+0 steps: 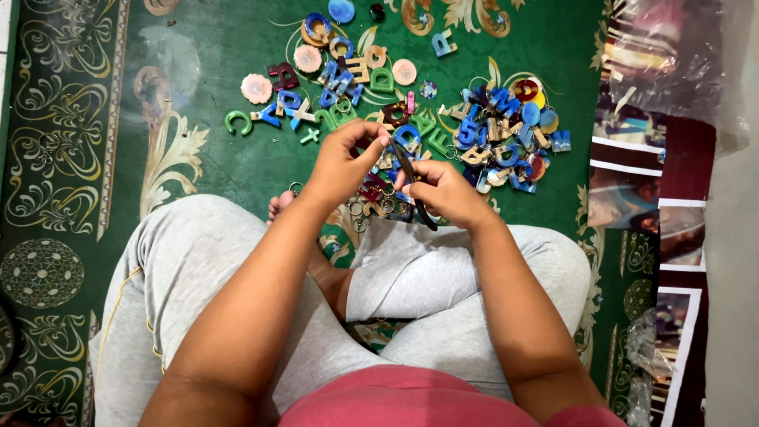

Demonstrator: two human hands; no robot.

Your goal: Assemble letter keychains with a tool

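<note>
Seated person, legs crossed on a green carpet (237, 158) with cream scrollwork, seen from above. The left hand (341, 162) is raised over the lap with thumb and fingertips pinched together on a small piece; what it is cannot be made out, as the fingers cover it. The right hand (445, 192) is closed around dark pliers (411, 178), whose tip points up toward the left fingertips and whose handle end sticks out below the palm.

Packages: at the upper right, a clear plastic bag (672, 63), crinkled and glossy, lies over pink and striped contents that are blurred through the film. Below it, along the right edge, printed sheets (632, 178) with white borders and dark red and brown pictures lie overlapped; their images are too small to tell. More crumpled clear plastic (644, 356) sits at the lower right, cut off by the frame.

Beyond the hands, two heaps of coloured letter-shaped charms spread on the carpet: a left heap (316, 87) in blue, green, pink and tan, and a right heap (506, 130), denser, mostly blue. Small metal rings (357, 209) lie near the knees, partly hidden by the hands. A bare foot (278, 207) shows beside the grey trousers (198, 261).
</note>
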